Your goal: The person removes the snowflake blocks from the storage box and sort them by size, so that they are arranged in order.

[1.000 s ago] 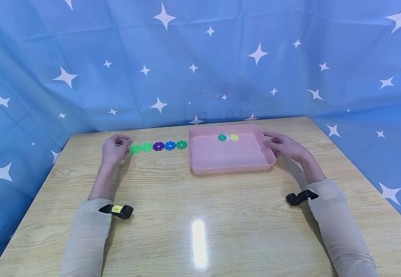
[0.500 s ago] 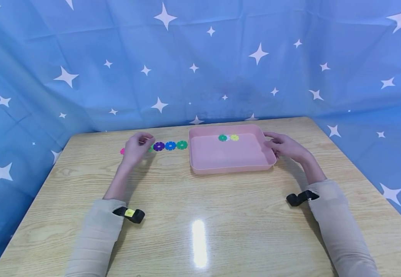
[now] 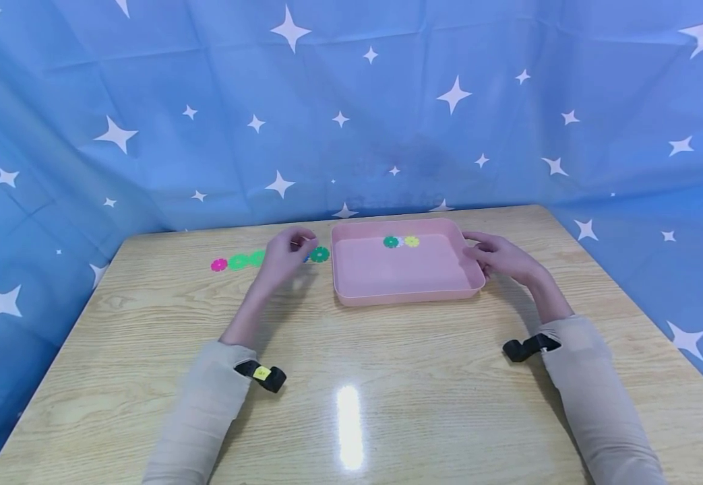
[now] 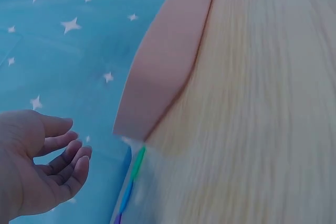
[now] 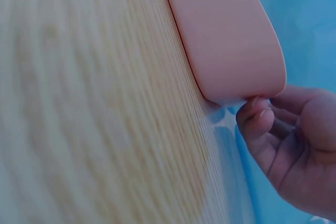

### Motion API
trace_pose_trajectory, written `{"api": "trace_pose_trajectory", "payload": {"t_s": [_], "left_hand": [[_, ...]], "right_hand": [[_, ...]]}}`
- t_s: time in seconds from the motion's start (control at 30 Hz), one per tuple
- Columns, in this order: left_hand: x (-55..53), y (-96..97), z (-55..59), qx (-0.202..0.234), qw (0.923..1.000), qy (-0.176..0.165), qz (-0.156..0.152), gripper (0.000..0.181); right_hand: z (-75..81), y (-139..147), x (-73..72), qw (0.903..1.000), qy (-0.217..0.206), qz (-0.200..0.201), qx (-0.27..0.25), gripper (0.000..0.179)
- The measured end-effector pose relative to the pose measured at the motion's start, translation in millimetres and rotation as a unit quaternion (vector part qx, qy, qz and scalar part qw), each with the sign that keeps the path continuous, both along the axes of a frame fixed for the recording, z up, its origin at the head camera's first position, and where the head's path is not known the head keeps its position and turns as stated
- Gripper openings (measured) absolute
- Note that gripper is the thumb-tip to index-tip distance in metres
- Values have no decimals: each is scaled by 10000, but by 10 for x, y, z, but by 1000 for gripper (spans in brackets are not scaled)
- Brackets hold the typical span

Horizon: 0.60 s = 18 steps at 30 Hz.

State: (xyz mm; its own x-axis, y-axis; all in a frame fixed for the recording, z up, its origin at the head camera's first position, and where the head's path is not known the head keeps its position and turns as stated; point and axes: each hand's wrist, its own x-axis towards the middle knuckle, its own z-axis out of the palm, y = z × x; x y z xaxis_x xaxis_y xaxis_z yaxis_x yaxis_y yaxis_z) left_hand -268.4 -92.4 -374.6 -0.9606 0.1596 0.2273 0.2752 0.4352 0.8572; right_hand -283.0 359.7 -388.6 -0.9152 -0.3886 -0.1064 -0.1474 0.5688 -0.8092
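Note:
My left hand (image 3: 284, 254) hovers over a row of flower-shaped plastic discs on the table, its fingers loosely bent. In the left wrist view nothing lies between the fingers of that hand (image 4: 44, 163). Visible in the row are a pink disc (image 3: 219, 265), a light green disc (image 3: 238, 261), another light green disc (image 3: 257, 258) and a dark green disc (image 3: 319, 254). The hand hides the purple disc and most of the blue one. At the pink tray's (image 3: 406, 296) right end, my right hand (image 3: 497, 256) touches the outer wall with relaxed fingertips.
Inside the tray, near its back wall, lie a green disc (image 3: 390, 242), a whitish disc (image 3: 401, 241) and a yellow disc (image 3: 412, 241). A blue curtain (image 3: 236, 155) with white stars hangs behind the wooden table (image 3: 418, 391).
My left hand has moved right along the row, from the pink disc to over the purple and blue ones. The discs stay in place. My right hand and the tray have not moved.

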Motion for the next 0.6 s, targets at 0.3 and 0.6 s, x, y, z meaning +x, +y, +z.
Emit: {"api": "trace_pose_trajectory", "payload": {"t_s": [0.3, 0.6], "left_hand": [[27, 539, 46, 97, 9989, -76, -458, 25], [-42, 890, -65, 70, 9979, -55, -639, 21]], "right_hand": [[-1, 13, 5, 10000, -51, -53, -4, 59], [-8, 18, -12, 9998, -152, -94, -56, 60]]}}
